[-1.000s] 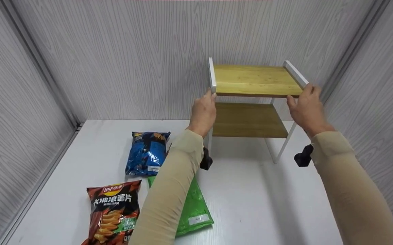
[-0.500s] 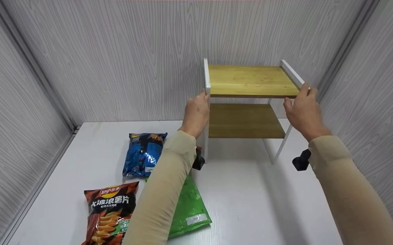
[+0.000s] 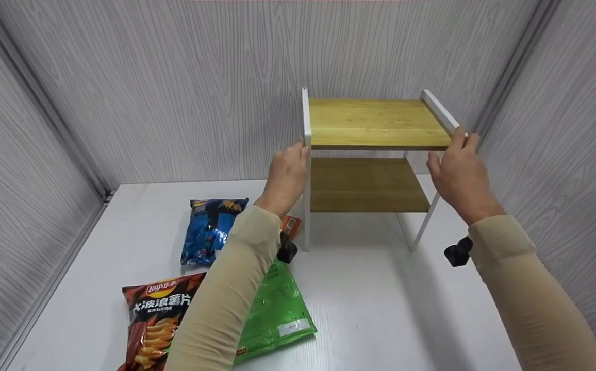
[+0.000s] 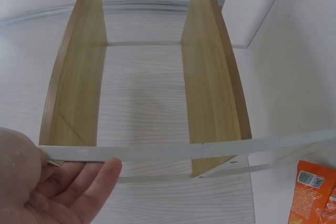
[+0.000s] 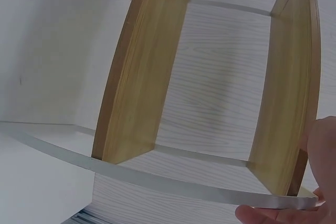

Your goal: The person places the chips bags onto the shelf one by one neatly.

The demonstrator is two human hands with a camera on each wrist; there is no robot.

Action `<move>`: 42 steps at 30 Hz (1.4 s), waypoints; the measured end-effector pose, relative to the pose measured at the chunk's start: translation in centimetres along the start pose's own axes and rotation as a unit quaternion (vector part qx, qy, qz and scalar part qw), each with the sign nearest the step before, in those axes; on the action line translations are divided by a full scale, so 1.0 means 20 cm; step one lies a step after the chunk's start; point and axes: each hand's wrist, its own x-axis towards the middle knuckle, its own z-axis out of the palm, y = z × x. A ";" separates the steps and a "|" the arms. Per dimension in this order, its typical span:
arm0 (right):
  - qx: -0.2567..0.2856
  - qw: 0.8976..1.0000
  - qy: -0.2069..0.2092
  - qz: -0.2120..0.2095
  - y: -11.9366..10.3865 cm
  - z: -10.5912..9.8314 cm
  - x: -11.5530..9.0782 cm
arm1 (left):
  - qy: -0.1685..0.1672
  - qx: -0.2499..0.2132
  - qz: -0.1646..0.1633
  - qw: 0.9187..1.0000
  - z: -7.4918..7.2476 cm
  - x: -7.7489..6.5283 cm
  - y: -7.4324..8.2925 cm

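Nearest, toward the L edge of the white wood-grain table (image 3: 365, 330), a red-and-black glossy plastic crisp bag (image 3: 148, 330) lies printed side up, partly out of view. Right of it, a green shiny plastic bag (image 3: 277, 304), partly hidden by the beige fabric L sleeve (image 3: 220, 293). Farther, btwn L edge and shelf: a plump blue plastic snack bag (image 3: 210, 232), plus an orange plastic packet w/ barcode (image 3: 292, 225), mostly hidden. Bags sit left of the shelf, which prob. leaves room to handle it. All look sealed; contents not visible, prob. snacks.

Next, L hand (image 3: 286, 175) and R hand (image 3: 463, 172), well apart, each clamped on a top front corner of the white-framed two-tier shelf w/ yellow-brown wooden boards (image 3: 375, 121). Gripping both sides prob. spreads the load so it doesn't tip. Shelf is upright, right of table's middle, toward back edge; can't tell if legs bear full weight. Behind: grey wood-grain wall (image 3: 174, 103).
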 end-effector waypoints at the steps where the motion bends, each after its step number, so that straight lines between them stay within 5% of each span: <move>1: -0.003 1.000 0.010 -0.009 0.00 0.00 -0.01 | 0.002 0.004 0.005 1.000 0.00 0.00 0.00; 17: -0.018 0.994 0.092 -0.053 0.01 0.00 -0.15 | 0.001 -0.007 0.009 1.000 -0.03 -0.14 -0.01; 30: -0.018 0.994 0.097 -0.053 0.01 -0.03 -0.25 | -0.009 0.001 0.012 1.000 -0.06 -0.24 0.01; 42: -0.014 0.993 0.097 -0.058 0.01 -0.09 -0.32 | 0.013 0.035 0.035 0.999 -0.07 -0.32 0.01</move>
